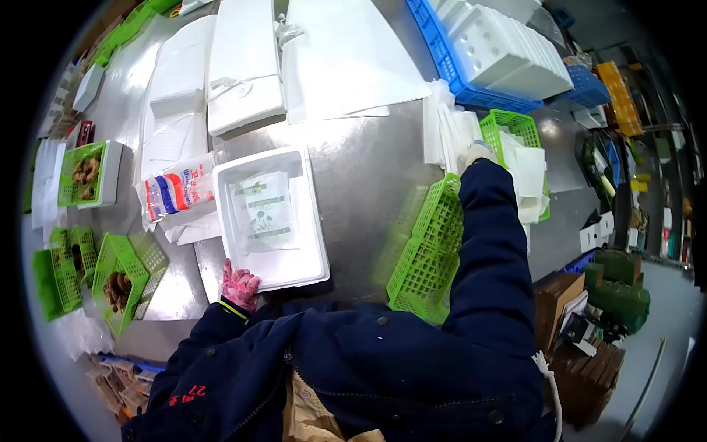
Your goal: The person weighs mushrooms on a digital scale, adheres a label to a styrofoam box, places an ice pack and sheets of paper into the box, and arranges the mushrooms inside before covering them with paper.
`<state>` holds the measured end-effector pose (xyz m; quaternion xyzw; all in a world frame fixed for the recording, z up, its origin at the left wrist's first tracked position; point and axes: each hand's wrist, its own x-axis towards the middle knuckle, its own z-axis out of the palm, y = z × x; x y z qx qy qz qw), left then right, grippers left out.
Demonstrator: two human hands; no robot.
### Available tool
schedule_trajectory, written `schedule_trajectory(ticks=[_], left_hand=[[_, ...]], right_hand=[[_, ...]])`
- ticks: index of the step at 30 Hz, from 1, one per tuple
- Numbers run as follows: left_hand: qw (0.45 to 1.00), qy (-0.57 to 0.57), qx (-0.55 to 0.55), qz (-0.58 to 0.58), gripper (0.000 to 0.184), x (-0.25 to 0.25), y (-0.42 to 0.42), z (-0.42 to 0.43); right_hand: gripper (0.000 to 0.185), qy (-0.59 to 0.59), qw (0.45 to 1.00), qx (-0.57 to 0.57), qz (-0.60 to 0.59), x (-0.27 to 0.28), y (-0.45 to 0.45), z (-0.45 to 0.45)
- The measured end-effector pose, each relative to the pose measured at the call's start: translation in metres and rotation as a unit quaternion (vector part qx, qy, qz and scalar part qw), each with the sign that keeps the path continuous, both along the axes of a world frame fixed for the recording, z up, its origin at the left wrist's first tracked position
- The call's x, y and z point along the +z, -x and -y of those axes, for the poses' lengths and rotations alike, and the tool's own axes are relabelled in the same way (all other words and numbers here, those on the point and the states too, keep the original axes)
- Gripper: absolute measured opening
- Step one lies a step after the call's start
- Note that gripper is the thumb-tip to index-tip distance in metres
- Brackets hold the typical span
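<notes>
My left hand [239, 286], in a pink patterned glove, rests at the near left corner of a white foam tray [318, 243], its fingers apart. Inside the tray lies a clear packet with green print [264, 212]. On the right, my right hand [477, 153] in a pale glove reaches to a stack of white sheets [444, 132]. Its fingers are too small and partly hidden to tell whether they hold a sheet. A green basket [426, 254] stands beside my right sleeve. Another green basket [513, 125] with white pieces is just beyond that hand.
White sheet stacks [247, 66] lie along the far side of the steel table [353, 169]. A blue crate [479, 92] holds white foam pieces. At left are a red-and-blue printed bag [179, 193] and green baskets [125, 254] with brown, knobbly items.
</notes>
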<state>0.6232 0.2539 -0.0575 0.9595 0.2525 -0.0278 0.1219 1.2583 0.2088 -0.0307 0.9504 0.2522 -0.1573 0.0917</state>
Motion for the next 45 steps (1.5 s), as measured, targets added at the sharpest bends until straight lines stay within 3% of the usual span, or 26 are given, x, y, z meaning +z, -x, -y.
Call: schedule_trajectory(ticks=[3,4,8,12,15,17,19,21,23,25,27,29,32,35,36,37,40,41,42,43,45], left_hand=[[1.000,0.011,0.020,0.000,0.036,0.005,-0.023,0.001],[1.000,0.004,0.020,-0.001,0.036,0.005,-0.023,-0.001],[1.000,0.008,0.025,0.001,0.036,0.013,-0.011,-0.003],[0.999,0.012,0.033,0.000,0.034,0.014,0.015,-0.002],[0.999,0.008,0.033,0.013,0.033,0.019,0.048,-0.002],[1.000,0.005,0.025,0.012,0.034,0.017,0.077,-0.005],[0.999,0.003,0.023,0.037,0.034,0.016,0.104,-0.008],[0.998,0.022,0.025,0.047,0.034,0.016,0.139,-0.010],[0.998,-0.005,0.024,0.056,0.035,0.007,0.177,-0.025],[0.998,0.018,0.030,0.043,0.031,0.010,0.214,-0.031],[0.999,0.018,0.010,0.043,0.031,0.000,0.262,-0.030],[0.998,0.023,0.013,0.054,0.030,0.010,0.295,-0.030],[0.998,0.009,0.001,0.064,0.030,0.001,0.355,-0.031],[0.994,0.010,0.004,0.104,0.033,-0.017,0.413,-0.032],[0.995,0.013,-0.001,0.103,0.032,-0.022,0.435,-0.036],[0.995,0.016,-0.006,0.102,0.032,-0.025,0.454,-0.041],[0.987,0.071,-0.008,0.144,0.036,-0.030,0.502,-0.048],[0.966,0.230,0.049,0.109,0.043,-0.006,0.504,-0.058],[0.943,0.261,0.095,0.185,0.050,-0.004,0.511,-0.067],[0.910,0.289,0.142,0.260,0.058,-0.003,0.518,-0.077],[0.846,0.373,0.172,0.339,0.071,0.011,0.519,-0.098]], right_hand=[[0.034,0.013,0.998,0.058,0.013,-0.011,-0.026,0.000],[0.032,0.029,0.997,0.065,-0.007,0.008,-0.021,-0.005],[0.033,-0.033,0.996,0.069,0.050,-0.005,-0.029,-0.002],[0.033,-0.039,0.993,0.062,0.094,0.046,0.003,0.001],[0.030,-0.073,0.981,0.093,0.156,0.095,0.053,0.000],[0.030,-0.176,0.961,0.109,0.184,0.117,0.086,0.001],[0.029,-0.120,0.963,0.136,0.199,0.128,0.116,-0.007],[0.026,-0.169,0.921,0.237,0.260,0.141,0.157,-0.012],[0.025,-0.211,0.905,0.245,0.277,0.154,0.212,-0.022],[0.024,-0.159,0.914,0.264,0.265,0.167,0.254,-0.035],[0.027,-0.220,0.895,0.241,0.304,0.168,0.295,-0.028],[0.030,-0.126,0.915,0.239,0.300,0.175,0.339,-0.038],[0.030,-0.244,0.888,0.252,0.299,0.204,0.424,-0.045],[0.029,-0.161,0.892,0.257,0.337,0.216,0.515,-0.068],[0.028,-0.246,0.854,0.306,0.342,0.212,0.530,-0.072],[0.029,-0.336,0.876,0.233,0.256,0.224,0.577,-0.080],[0.028,-0.367,0.856,0.304,0.199,0.204,0.638,-0.098],[0.026,-0.467,0.831,0.290,0.086,0.198,0.664,-0.106],[0.024,-0.556,0.787,0.266,-0.031,0.192,0.691,-0.111],[0.024,-0.553,0.787,0.269,-0.036,0.187,0.721,-0.115],[0.018,-0.632,0.702,0.273,-0.183,0.180,0.780,-0.114]])
